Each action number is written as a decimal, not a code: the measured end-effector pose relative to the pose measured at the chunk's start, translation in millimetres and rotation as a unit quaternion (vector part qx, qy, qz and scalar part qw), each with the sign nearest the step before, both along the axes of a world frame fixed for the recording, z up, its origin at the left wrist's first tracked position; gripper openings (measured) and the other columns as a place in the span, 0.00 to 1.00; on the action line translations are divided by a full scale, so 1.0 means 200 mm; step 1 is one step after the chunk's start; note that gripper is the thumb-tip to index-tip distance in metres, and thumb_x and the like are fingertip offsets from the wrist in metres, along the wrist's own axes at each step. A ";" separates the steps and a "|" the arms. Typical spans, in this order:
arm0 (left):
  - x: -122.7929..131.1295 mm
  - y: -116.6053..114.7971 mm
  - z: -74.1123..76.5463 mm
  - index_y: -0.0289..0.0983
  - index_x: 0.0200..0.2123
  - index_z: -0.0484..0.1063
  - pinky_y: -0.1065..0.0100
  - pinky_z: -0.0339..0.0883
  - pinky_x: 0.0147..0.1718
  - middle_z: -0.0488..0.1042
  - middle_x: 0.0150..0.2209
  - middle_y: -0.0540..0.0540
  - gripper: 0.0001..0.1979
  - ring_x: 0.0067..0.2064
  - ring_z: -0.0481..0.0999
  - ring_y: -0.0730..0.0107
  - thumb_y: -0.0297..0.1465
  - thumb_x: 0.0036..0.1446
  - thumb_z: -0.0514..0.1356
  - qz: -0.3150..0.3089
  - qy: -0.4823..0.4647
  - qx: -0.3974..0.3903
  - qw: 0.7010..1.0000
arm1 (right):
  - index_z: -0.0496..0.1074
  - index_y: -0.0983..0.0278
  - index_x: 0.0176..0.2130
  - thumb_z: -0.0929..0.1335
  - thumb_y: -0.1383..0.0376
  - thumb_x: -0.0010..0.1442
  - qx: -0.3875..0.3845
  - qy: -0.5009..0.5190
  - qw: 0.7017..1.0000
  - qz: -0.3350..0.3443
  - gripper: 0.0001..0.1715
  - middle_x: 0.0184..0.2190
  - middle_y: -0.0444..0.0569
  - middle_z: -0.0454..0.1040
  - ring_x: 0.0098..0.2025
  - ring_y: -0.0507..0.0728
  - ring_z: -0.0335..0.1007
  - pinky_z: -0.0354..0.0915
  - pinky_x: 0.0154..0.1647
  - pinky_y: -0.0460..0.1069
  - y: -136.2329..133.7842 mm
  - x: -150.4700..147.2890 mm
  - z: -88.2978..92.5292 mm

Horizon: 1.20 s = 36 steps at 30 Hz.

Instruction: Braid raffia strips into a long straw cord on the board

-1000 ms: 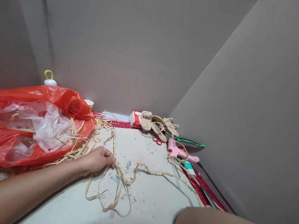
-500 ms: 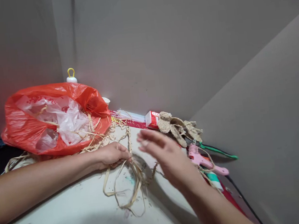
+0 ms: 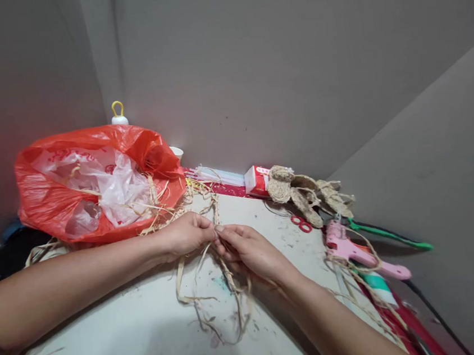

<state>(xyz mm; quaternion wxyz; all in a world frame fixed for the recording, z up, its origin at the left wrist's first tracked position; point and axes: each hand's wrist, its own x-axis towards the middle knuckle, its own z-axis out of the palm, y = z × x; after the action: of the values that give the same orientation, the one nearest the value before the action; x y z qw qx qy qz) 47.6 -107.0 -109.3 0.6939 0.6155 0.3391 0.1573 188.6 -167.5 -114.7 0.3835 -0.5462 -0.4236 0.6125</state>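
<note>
Both my hands meet near the middle of the white tabletop (image 3: 150, 322), pinching a braid of pale raffia (image 3: 215, 205). My left hand (image 3: 192, 233) comes in from the left with thumb and fingertips closed on it. From the right, my right hand (image 3: 248, 249) is closed on the strands just beside the left fingertips. The braided part runs up and away from my fingers. Loose raffia strands (image 3: 233, 282) hang below and curl on the tabletop. The exact spot of the grip is hidden by my fingers.
An open red plastic bag (image 3: 49, 203) with raffia stands at the left. Woven straw pieces (image 3: 306, 193), red-handled scissors (image 3: 301, 224), a pink glue gun (image 3: 355, 250) with a cord and green-handled pliers (image 3: 391, 233) lie at the right. A red-and-white box (image 3: 257, 181) is by the wall.
My right hand has moved left from the air and closed on the raffia beside my left hand. The view has shifted slightly, so the scissors' red handles now show.
</note>
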 end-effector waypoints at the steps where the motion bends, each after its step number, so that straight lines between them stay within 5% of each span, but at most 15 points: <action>1: 0.00 0.00 0.00 0.33 0.19 0.68 0.73 0.43 0.18 0.58 0.12 0.58 0.09 0.15 0.48 0.83 0.31 0.49 0.57 0.003 0.011 0.002 1.000 | 0.62 0.64 0.21 0.66 0.50 0.54 0.018 -0.015 1.000 0.004 0.23 0.13 0.35 0.52 0.14 0.44 0.40 0.39 0.13 0.42 0.00 0.00 -0.02; 6: -0.01 0.02 -0.05 0.32 0.21 0.71 0.75 0.53 0.24 0.69 0.20 0.52 0.10 0.22 0.63 0.79 0.32 0.49 0.57 -0.056 -0.008 0.028 0.998 | 0.64 0.65 0.23 0.64 0.49 0.57 -0.008 -0.035 0.997 0.063 0.24 0.14 0.35 0.47 0.16 0.45 0.37 0.36 0.13 0.43 0.01 0.05 -0.06; 13: -0.02 0.08 -0.05 0.32 0.25 0.69 0.76 0.49 0.22 0.64 0.21 0.54 0.11 0.22 0.56 0.82 0.34 0.53 0.57 -0.067 0.039 0.112 0.991 | 0.59 0.64 0.23 0.67 0.55 0.58 -0.075 0.177 0.973 0.126 0.21 0.15 0.33 0.45 0.16 0.43 0.30 0.32 0.13 0.40 0.02 0.11 -0.08; 21: -0.02 0.07 0.00 0.32 0.25 0.69 0.76 0.45 0.19 0.57 0.16 0.58 0.10 0.18 0.51 0.83 0.34 0.51 0.59 -0.086 0.036 0.074 0.993 | 0.56 0.65 0.22 0.67 0.59 0.59 -0.069 0.219 0.962 0.147 0.21 0.16 0.34 0.47 0.16 0.43 0.32 0.34 0.12 0.39 0.03 0.13 -0.11; 26: -0.04 0.09 0.03 0.31 0.30 0.72 0.77 0.54 0.25 0.69 0.25 0.51 0.09 0.25 0.62 0.80 0.31 0.55 0.55 -0.142 0.072 0.155 0.975 | 0.58 0.64 0.23 0.68 0.60 0.57 -0.070 0.208 0.970 0.109 0.19 0.15 0.34 0.48 0.16 0.43 0.32 0.34 0.12 0.39 0.01 0.10 -0.10; 29: -0.05 0.10 0.08 0.32 0.30 0.73 0.78 0.54 0.23 0.68 0.23 0.53 0.09 0.23 0.61 0.81 0.28 0.55 0.54 -0.177 0.098 0.168 0.965 | 0.59 0.65 0.22 0.67 0.58 0.57 -0.059 0.175 0.980 0.070 0.19 0.13 0.33 0.48 0.15 0.43 0.33 0.34 0.12 0.39 -0.01 0.07 -0.10; 36: -0.03 0.05 0.08 0.33 0.25 0.67 0.75 0.54 0.13 0.65 0.16 0.52 0.10 0.14 0.60 0.79 0.27 0.55 0.50 -0.163 0.100 0.012 0.982 | 0.64 0.66 0.20 0.68 0.57 0.53 -0.029 0.116 0.992 -0.027 0.18 0.11 0.36 0.55 0.12 0.43 0.39 0.36 0.12 0.41 -0.04 -0.01 -0.11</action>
<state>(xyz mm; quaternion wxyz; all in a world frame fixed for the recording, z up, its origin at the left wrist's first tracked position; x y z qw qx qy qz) 42.1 -96.7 -93.8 0.6657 0.6830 0.3001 -0.0158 187.3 -175.1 -136.9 0.4304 -0.4937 -0.3433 0.6731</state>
